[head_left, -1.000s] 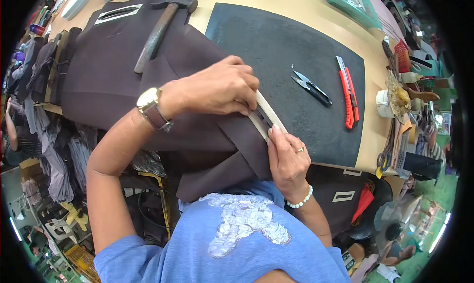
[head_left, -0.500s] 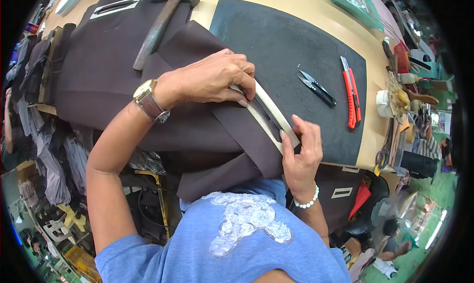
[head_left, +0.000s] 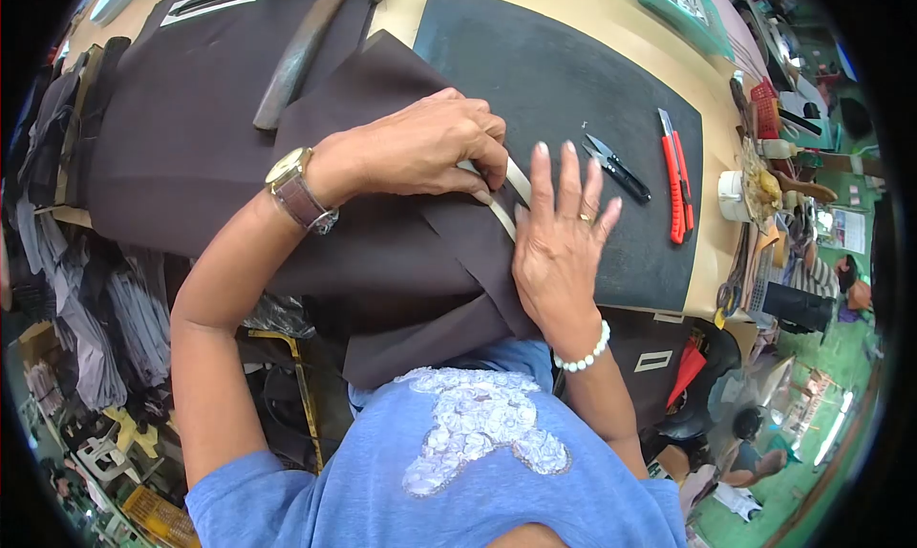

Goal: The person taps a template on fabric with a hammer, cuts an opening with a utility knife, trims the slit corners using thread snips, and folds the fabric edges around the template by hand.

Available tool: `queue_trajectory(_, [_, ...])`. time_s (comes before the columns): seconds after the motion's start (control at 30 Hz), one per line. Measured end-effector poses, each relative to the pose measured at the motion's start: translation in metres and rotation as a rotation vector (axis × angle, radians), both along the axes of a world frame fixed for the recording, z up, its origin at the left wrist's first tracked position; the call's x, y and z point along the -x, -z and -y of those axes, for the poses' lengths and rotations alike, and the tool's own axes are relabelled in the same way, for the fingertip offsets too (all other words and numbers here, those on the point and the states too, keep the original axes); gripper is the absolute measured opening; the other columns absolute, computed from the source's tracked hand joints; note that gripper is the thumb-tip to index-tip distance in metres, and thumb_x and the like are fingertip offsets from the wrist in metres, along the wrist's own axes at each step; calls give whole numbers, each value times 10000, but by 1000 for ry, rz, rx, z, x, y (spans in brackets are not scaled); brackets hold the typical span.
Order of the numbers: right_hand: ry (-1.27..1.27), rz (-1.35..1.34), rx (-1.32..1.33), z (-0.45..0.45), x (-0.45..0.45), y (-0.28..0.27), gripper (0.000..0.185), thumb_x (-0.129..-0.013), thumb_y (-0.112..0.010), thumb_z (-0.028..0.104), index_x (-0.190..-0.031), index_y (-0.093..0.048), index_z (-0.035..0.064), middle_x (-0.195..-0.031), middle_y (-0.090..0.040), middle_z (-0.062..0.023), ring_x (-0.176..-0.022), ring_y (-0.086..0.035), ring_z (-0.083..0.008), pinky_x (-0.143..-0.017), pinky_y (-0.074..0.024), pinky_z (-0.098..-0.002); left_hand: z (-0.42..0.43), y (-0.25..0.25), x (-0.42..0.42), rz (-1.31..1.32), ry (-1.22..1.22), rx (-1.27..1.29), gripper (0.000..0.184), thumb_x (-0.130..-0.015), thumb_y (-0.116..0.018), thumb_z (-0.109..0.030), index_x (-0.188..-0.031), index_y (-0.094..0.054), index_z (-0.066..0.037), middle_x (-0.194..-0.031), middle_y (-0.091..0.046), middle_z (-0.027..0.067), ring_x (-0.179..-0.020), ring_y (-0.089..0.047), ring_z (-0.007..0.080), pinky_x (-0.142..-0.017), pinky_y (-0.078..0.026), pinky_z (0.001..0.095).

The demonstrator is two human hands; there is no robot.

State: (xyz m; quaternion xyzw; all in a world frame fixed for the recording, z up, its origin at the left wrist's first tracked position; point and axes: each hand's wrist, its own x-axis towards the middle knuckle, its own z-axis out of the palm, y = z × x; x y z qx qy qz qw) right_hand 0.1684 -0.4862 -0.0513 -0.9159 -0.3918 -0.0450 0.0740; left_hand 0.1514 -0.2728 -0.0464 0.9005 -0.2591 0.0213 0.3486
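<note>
My left hand [head_left: 430, 147], with a watch on its wrist, is closed in a pinch on the dark brown fabric panel [head_left: 401, 237] at the upper end of its pale-bordered slot. My right hand [head_left: 564, 233], with a beaded bracelet, lies flat with fingers stretched out over the slot's lower end, hiding most of it. Part of the pale border [head_left: 503, 219] shows between the hands. The panel lies partly on the black cutting mat [head_left: 535, 70] and drapes toward my body. Thread snips [head_left: 619, 169] and a red utility knife [head_left: 676, 180] rest on the mat, beyond my right fingers.
A hammer [head_left: 301, 56] lies on another brown panel [head_left: 181, 108] with a pale-edged slot. A teal box [head_left: 683, 11] sits at the back. Scissors [head_left: 729, 300] and a white cup [head_left: 733, 196] are along the table's right side. Hanging cloths [head_left: 76, 309] are at left.
My right hand has gone from gripping the slot's lower end to lying flat with fingers spread, further up and left. My left hand keeps its pinch. The view has shifted slightly.
</note>
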Motion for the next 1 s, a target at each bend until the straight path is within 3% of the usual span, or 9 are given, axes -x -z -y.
queue_trajectory(0.27, [-13,-6,-47,-14,-9,6,618,-903,-512,229,-1456,-248,146,-1454,-260,-194,-1349,-193,-455,-1000,-118,-703,-10,0,16,49,-256,-54,308,-687,-762,-270,-869,-616,-69,-866,-540,47,-840,-507,234,-785,-394,346])
queue_trajectory(0.67, [-131,82,-100,-47,-23,15,581,-916,-501,282,-1439,-293,142,-1420,-331,-185,-1313,-267,-455,-965,-167,-723,-9,9,22,121,-290,-39,333,-709,-745,-269,-919,-590,-62,-895,-533,52,-856,-499,247,-788,-401,360])
queue_trajectory(0.9, [-194,28,-70,-25,-22,6,699,-857,-592,369,-1444,-282,149,-1431,-328,-160,-1327,-265,-417,-993,-170,-699,-6,10,32,181,-323,-85,428,-711,-740,-298,-1025,-605,-41,-1005,-563,96,-967,-532,279,-864,-423,376])
queue_trajectory(1.0, [-248,-160,-117,-8,-31,-3,775,-825,-623,405,-1448,-260,122,-1450,-302,-156,-1335,-253,-413,-1012,-165,-680,-1,8,44,217,-366,-78,469,-709,-742,-278,-1073,-599,-20,-1099,-574,133,-1052,-544,305,-927,-424,406])
